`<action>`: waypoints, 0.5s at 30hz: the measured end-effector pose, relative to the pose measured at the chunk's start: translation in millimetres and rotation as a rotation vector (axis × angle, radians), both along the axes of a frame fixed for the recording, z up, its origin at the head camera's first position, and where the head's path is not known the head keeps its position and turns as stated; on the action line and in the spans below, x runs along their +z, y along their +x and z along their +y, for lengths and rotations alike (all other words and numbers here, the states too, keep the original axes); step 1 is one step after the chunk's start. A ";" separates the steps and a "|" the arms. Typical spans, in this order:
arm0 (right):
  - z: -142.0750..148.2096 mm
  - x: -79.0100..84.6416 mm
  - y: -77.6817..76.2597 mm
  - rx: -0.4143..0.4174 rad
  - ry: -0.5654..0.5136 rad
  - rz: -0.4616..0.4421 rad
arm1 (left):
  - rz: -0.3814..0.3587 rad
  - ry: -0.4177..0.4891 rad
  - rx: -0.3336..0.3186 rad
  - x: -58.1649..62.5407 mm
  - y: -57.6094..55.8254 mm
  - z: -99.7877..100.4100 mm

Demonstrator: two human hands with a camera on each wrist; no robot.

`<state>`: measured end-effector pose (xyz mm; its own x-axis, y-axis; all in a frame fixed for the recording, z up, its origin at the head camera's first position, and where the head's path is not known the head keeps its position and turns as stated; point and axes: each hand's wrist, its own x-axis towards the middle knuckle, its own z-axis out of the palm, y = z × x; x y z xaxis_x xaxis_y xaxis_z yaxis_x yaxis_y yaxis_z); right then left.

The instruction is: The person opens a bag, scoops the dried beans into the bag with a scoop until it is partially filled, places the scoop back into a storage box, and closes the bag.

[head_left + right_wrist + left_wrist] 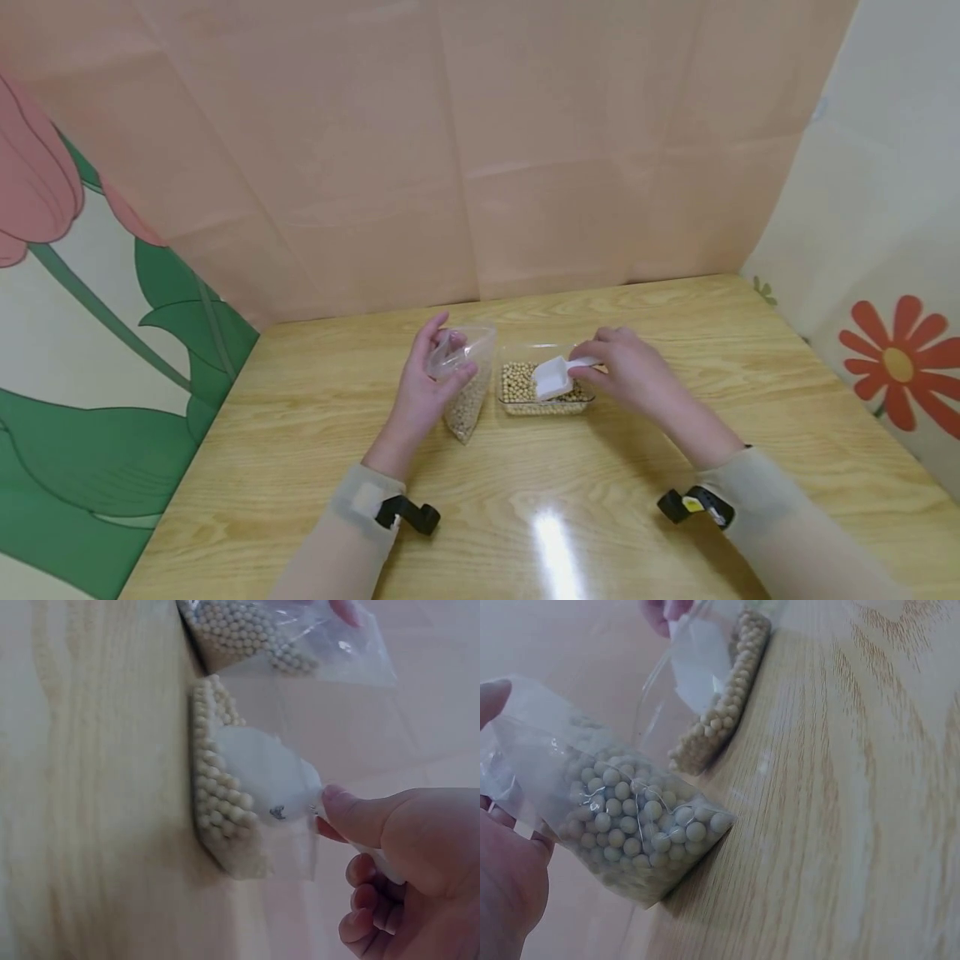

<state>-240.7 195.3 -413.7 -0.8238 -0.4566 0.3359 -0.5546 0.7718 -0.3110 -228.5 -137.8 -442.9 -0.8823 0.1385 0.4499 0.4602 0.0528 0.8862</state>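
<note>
My left hand (pixel 420 393) holds the upper part of a clear plastic bag (pixel 467 407), its mouth spread between thumb and fingers. Round beige soybeans (pixel 626 817) fill the lower part of the bag, whose bottom corner meets the table in the left wrist view. To its right stands a clear rectangular container (pixel 517 403) with more soybeans (pixel 519 381) in it. My right hand (pixel 633 377) pinches the handle of a white scoop (pixel 553 379). The scoop's bowl (pixel 262 769) is down inside the container among the soybeans; whether it holds any cannot be told.
Both things stand on a wood-grain table (pixel 480 517), toward its back edge. Behind it hangs a pinkish sheet (pixel 450 167). Painted flowers mark the wall on the left and the white wall (pixel 885 167) on the right. Each wrist wears a black camera mount (pixel 408 512).
</note>
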 end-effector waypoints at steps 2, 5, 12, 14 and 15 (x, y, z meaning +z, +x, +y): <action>-3.5 -4.0 -0.7 0.012 -0.020 -0.028 | -0.002 -0.002 0.003 -0.2 -0.1 -0.2; -7.4 -8.4 -0.2 0.029 -0.057 -0.066 | -0.006 -0.005 0.005 -0.8 -0.2 -0.8; -15.0 -19.4 -0.5 0.003 -0.134 -0.091 | 0.002 -0.012 0.003 -1.5 -1.0 -0.1; -17.3 -23.0 -1.7 0.003 -0.153 -0.086 | 0.005 -0.014 0.004 -1.0 -0.7 0.2; -18.4 -24.7 -1.9 0.005 -0.162 -0.082 | 0.008 -0.015 0.003 -0.8 -0.6 0.3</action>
